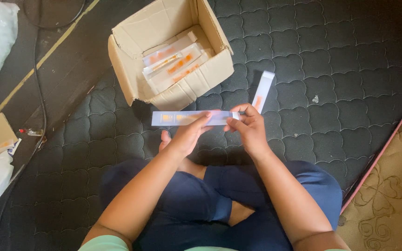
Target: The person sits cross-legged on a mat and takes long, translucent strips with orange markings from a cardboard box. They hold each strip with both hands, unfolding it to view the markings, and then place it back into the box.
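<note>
A single head-worn camera looks steeply down from above the seated person's crossed legs, facing forward over the dark quilted mattress [331, 69]. It sits close — forearms enter from the bottom edge and both hands meet near mid-frame. Farther ahead, the open cardboard box [131, 69] lies at the top, with bare floor [61, 60] at the left and a patterned carpet [391, 195] at the right.
</note>
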